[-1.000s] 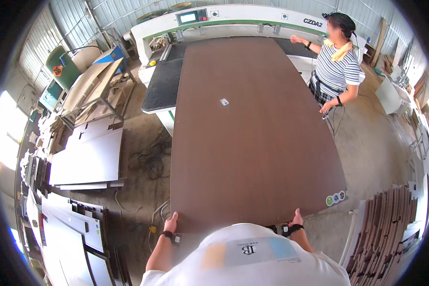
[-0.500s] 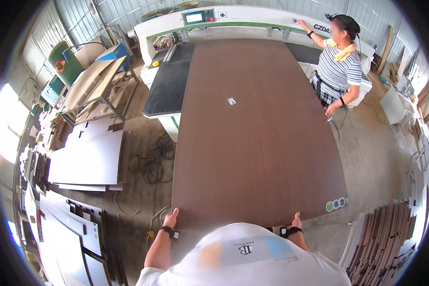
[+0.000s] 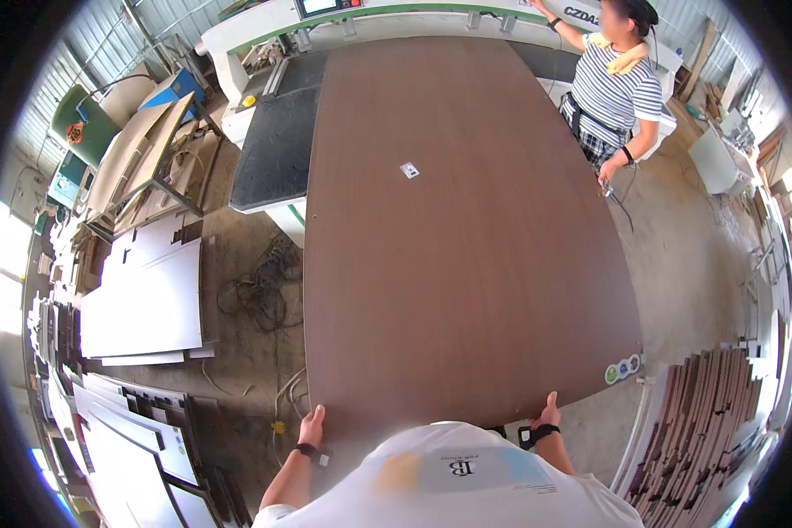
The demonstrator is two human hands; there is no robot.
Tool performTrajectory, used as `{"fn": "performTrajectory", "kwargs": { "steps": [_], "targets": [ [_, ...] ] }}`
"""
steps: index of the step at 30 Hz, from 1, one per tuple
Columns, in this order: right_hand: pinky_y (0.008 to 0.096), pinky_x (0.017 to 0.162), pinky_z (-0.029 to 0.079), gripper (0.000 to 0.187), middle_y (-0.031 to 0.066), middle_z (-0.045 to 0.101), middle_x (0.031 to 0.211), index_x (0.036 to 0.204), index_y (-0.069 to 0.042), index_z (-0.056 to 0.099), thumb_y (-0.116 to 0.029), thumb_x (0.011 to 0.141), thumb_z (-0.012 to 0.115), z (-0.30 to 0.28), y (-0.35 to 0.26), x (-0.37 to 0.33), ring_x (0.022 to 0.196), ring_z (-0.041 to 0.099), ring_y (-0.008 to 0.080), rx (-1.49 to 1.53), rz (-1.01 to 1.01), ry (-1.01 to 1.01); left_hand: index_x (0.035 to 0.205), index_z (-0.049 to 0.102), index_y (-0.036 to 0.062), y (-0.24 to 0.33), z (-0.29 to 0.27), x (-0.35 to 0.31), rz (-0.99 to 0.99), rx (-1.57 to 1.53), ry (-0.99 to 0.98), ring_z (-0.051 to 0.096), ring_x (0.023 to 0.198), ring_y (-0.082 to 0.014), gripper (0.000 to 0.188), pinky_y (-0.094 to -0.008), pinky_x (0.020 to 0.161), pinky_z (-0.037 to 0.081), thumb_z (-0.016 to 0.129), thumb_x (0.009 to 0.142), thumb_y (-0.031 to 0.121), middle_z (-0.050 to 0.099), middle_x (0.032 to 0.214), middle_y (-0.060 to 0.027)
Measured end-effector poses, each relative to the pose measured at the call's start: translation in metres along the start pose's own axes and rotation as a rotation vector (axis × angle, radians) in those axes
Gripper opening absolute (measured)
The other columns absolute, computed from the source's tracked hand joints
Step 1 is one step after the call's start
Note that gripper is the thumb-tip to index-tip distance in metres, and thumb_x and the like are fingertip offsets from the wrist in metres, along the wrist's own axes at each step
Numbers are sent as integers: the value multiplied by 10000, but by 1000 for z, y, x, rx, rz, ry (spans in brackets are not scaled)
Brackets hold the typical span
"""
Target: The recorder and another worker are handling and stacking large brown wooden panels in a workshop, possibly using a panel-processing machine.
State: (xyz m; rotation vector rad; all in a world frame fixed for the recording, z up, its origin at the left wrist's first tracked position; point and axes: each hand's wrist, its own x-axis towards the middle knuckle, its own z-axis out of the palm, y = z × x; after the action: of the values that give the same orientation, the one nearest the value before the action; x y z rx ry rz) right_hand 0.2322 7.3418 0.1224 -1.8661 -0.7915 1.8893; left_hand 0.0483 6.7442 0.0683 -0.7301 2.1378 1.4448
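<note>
Large flat brown wood-look board (image 3: pixel 471 246): on black-topped white machine table (image 3: pixel 277 136), overhanging; probably heavy, stiff; best held under near edge.
Left hand (image 3: pixel 311 426): at near-left corner, thumb raised.
Right hand (image 3: pixel 550 414): at near edge, likewise.
Both closures: cannot tell, fingers hidden.

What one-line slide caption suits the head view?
Left hand and right hand hold the near edge of a brown panel reaching a white machine.

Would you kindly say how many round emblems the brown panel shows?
3, at the near right corner of the brown panel: from left, green one, blue one, dark one.
</note>
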Motion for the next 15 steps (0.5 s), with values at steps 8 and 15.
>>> {"fn": "performTrajectory", "kwargs": {
  "steps": [8, 15],
  "targets": [
    [449, 735, 510, 584, 120, 592, 1089, 1160, 19, 509, -483, 861, 530, 20, 12, 19, 909, 601, 295, 156, 49, -141, 927, 605, -59, 44, 5, 14, 39, 132, -23, 563, 751, -179, 658, -320, 691, 439, 513, 816, 583, 603, 762, -102],
    [421, 724, 514, 573, 74, 585, 1109, 1183, -70, 501, -526, 837, 539, 7, 12, 51, 938, 591, 265, 26, 63, -97, 867, 594, -77, 61, 19, 5, -32, 32, 37, 462, 658, -131, 625, -298, 586, 391, 549, 815, 544, 531, 688, -37]
  ]
}}
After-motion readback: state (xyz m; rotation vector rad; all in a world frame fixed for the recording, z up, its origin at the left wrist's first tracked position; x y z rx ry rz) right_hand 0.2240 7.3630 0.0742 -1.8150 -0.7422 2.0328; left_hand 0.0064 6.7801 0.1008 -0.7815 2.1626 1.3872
